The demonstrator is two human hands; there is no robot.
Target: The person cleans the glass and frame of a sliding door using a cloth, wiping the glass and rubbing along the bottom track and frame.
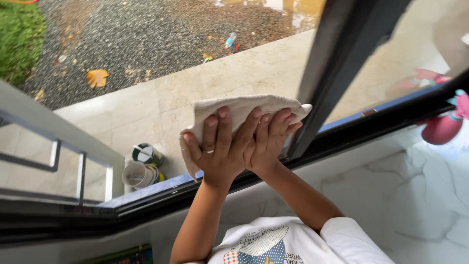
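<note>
Both hands, left hand and right hand, lie flat with fingers spread, overlapping, pressing a beige cloth on the window glass. Black window frame at 2 o'clock; paint cans outside at 8 o'clock.

Both hands flat on a beige cloth against the window glass: left hand, ring on one finger, overlaps right hand. Black window frame just right. Two paint cans outside below.

The pale stone terrace outside carries two paint cans lying near its railing
</note>
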